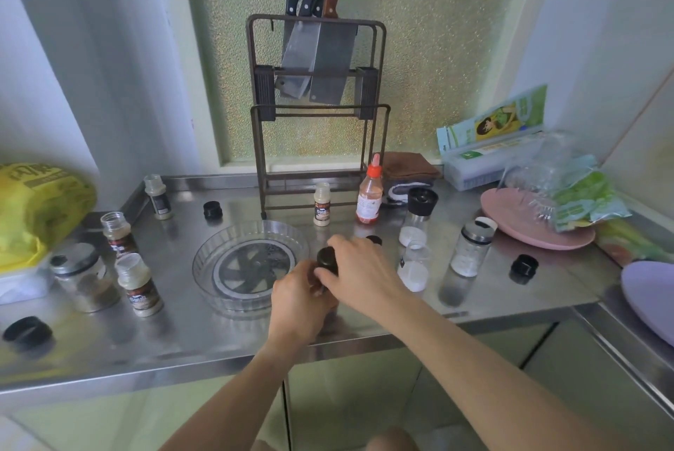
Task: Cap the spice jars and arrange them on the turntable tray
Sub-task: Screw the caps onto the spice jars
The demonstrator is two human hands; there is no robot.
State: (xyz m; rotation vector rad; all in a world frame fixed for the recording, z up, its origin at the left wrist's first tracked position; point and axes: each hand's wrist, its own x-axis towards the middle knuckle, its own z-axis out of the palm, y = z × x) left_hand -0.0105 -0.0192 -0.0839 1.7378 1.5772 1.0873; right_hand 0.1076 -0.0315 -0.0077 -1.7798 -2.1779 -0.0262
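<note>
Counter: a stainless steel worktop runs from left to right, and everything else stands on it.
Knife rack: a dark brown metal rack stands upright at the far middle, with three knives handle-up in its top.
Turntable tray: a round clear plastic tray with a fluted rim lies flat near the middle, just left of the hands, with nothing in it.
Left hand: the left hand wraps its fingers round the body of a small spice jar, mostly hiding it.
Right hand: the right hand comes in from the right, its fingers curled on the black round cap at the top of that jar.
Held jar: the small spice jar is just right of the tray's near rim, long axis upright, cap end up; whether it rests on the worktop I cannot tell.
Uncapped jars, left: three open labelled jars stand upright left of the tray, one far, one middle, one near.
Uncapped jar, far: a pale-filled labelled jar stands upright beside the rack's foot.
Loose caps: black caps lie at near left, far left of the tray and right.
</note>
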